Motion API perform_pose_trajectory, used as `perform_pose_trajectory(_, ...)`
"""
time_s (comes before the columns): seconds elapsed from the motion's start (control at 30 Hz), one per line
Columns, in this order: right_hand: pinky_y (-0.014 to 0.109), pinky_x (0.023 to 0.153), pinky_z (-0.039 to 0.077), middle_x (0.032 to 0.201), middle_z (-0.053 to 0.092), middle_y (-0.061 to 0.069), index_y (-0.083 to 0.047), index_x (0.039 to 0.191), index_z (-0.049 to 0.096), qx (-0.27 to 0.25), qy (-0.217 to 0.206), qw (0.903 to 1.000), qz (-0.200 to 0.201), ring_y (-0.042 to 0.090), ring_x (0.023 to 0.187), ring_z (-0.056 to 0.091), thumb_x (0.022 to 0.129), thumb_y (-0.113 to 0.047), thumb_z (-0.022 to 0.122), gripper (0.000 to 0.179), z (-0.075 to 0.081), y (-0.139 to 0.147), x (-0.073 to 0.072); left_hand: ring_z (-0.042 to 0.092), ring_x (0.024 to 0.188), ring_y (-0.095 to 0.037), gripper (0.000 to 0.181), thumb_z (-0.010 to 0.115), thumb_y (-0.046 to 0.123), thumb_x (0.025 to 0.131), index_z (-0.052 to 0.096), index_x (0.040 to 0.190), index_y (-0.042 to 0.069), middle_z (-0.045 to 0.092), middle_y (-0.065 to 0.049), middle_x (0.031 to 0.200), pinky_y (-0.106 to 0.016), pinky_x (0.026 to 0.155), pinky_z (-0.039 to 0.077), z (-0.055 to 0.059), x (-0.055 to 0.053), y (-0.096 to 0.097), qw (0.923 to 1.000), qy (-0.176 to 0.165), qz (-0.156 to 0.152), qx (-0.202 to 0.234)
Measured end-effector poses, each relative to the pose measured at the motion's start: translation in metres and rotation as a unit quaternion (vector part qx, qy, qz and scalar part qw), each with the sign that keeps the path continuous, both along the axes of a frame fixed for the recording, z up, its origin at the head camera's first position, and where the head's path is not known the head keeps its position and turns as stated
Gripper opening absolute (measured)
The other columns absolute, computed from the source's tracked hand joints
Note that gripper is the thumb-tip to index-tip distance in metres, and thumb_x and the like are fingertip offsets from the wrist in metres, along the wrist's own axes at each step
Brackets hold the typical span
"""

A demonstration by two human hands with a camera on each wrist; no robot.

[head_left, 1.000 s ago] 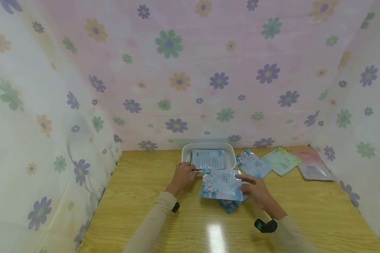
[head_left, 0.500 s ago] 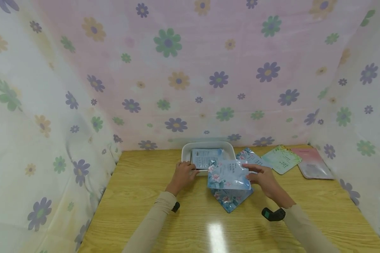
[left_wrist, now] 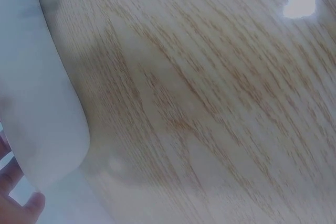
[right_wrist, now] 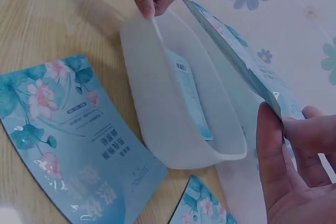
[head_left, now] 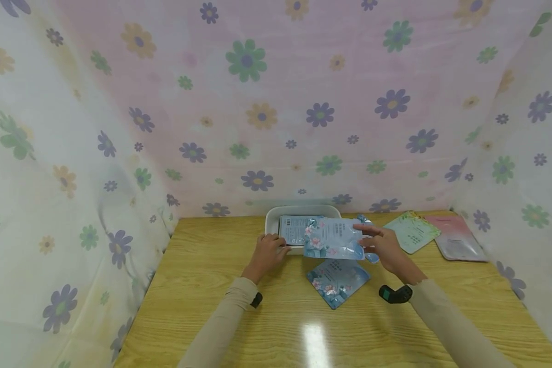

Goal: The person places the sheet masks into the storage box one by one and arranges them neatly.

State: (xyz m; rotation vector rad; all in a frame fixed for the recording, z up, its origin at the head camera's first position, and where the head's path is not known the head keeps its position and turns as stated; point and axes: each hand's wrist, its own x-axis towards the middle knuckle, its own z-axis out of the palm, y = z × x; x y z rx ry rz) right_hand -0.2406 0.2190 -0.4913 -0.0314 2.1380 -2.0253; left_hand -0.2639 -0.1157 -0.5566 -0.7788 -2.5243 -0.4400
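My left hand [head_left: 268, 254] grips the near left corner of a white plastic bin [right_wrist: 157, 124], thumb and fingers over its rim. In the bin lies a pale blue sheet mask packet [head_left: 294, 230], printed side with a barcode up. With thumb and fingers my right hand [head_left: 386, 250] pinches the right edge of another blue sheet mask packet [head_left: 333, 240] with pink flowers. That packet hangs over the bin's front right part and hides it in the head view. A similar flowered packet [right_wrist: 79, 140] lies on the table in front of the bin.
Right of the bin, a further blue packet [right_wrist: 202, 203] lies partly hidden behind the held one. Beyond it are a green packet [head_left: 411, 232] and a pink packet [head_left: 457, 237] on the wooden table [head_left: 211, 296]. A flowered cloth [head_left: 276, 102] hangs close behind the bin.
My right hand has carried the held packet away from me and slightly right, up over the bin's front right. The packet on the table is now more exposed. My left hand stays at the rim.
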Motion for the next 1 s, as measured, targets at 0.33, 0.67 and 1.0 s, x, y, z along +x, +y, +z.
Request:
perform_pose_trajectory(0.33, 0.031, 0.073, 0.051, 0.141, 0.033, 0.016, 0.0, 0.138, 0.046, 0.007, -0.005, 1.0, 0.003, 0.014, 0.092, 0.055, 0.092, -0.003, 0.057, 0.047, 0.003, -0.006, -0.018, 0.058, 0.081, -0.021, 0.016, 0.072, 0.031, 0.084, 0.069, 0.084, 0.015, 0.062, -0.001, 0.083, -0.051, 0.086, 0.043, -0.005, -0.003, -0.002, 1.0, 0.002, 0.0, -0.007)
perform_pose_trajectory(0.67, 0.029, 0.072, 0.051, 0.131, 0.037, 0.015, 0.002, 0.138, 0.044, -0.001, -0.012, 0.9999, 0.006, 0.014, 0.089, 0.055, 0.092, -0.001, 0.055, 0.047, 0.002, -0.016, -0.03, 0.059, 0.082, -0.021, 0.017, 0.069, 0.033, 0.086, 0.069, 0.085, 0.016, 0.063, 0.0, 0.086, -0.049, 0.088, 0.042, -0.004, -0.004, -0.003, 0.9996, -0.022, 0.001, -0.017)
perform_pose_trajectory(1.0, 0.039, 0.077, 0.049, 0.132, 0.037, 0.016, 0.001, 0.138, 0.045, -0.002, -0.005, 0.9998, 0.022, 0.019, 0.096, 0.048, 0.093, 0.0, 0.053, 0.046, -0.005, -0.03, -0.045, 0.059, 0.083, -0.021, 0.018, 0.069, 0.034, 0.086, 0.07, 0.084, 0.016, 0.064, 0.001, 0.085, -0.05, 0.087, 0.042, -0.002, -0.003, -0.001, 0.9997, -0.022, 0.004, -0.011)
